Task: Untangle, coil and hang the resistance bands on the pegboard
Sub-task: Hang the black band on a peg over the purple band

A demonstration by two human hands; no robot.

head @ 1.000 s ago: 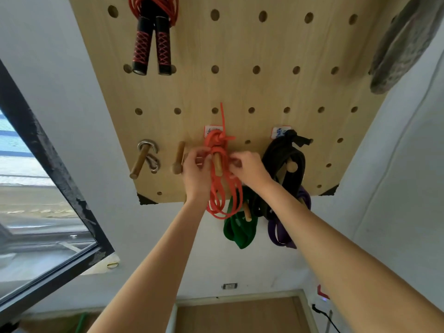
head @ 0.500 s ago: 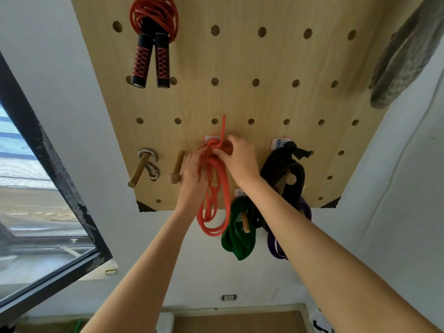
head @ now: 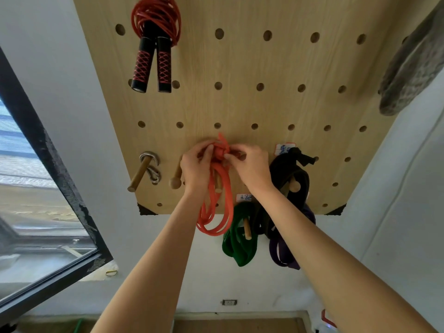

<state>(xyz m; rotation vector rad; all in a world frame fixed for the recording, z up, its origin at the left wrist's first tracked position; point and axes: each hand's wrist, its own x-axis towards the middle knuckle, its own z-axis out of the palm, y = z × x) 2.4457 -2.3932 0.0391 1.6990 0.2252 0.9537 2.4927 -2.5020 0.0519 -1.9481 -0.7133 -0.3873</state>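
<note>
My left hand (head: 195, 168) and right hand (head: 249, 168) have moved up, both now pinching the knot of the coiled orange rubber resistance band (head: 217, 200) on the wooden pegboard (head: 240, 68) peg; hanging nearly finished.

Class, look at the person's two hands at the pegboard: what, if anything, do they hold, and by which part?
Both the left hand and the right hand pinch the coiled orange rubber resistance band at its knotted top, against the wooden pegboard.
</note>
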